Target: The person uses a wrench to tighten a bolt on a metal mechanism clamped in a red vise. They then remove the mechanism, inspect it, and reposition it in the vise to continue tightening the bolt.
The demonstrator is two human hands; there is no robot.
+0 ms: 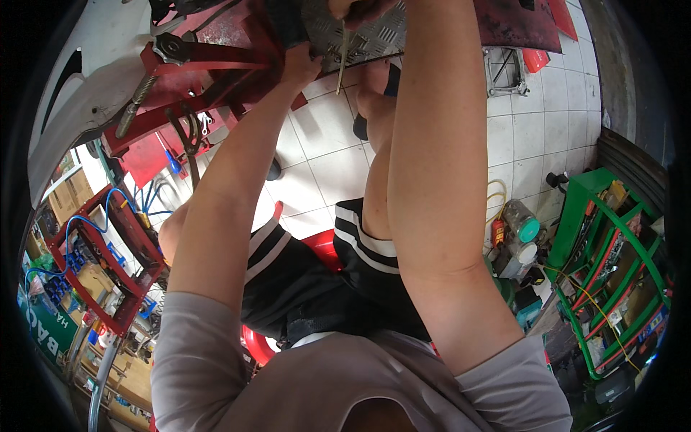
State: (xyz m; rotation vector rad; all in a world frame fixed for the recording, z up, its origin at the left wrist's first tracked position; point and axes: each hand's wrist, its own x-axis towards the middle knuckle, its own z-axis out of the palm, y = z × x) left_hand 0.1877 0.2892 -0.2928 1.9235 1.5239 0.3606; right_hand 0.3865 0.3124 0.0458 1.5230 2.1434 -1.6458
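Both my arms reach forward to the top edge of the picture. My left hand (pixel 301 66) is closed against the lower end of a black, rubber-looking part (pixel 286 27), beside a red metal frame (pixel 248 54); some of its fingers are hidden. Partly cut off by the top edge, my right hand (pixel 363 10) has its fingers curled round a thin, pale rod (pixel 342 61) that points down toward the floor. Behind the rod lies a grey metal tread plate (pixel 378 37) on the red bench (pixel 512 30). What the rod's upper end touches cannot be seen.
A red clamp with a black knob (pixel 171 47) and a spring juts out at left, near a white body panel (pixel 86 93). A green rack (pixel 576 216) with tools stands at right, beside clear jars (pixel 520 219). A metal frame part (pixel 507 75) lies on white floor tiles.
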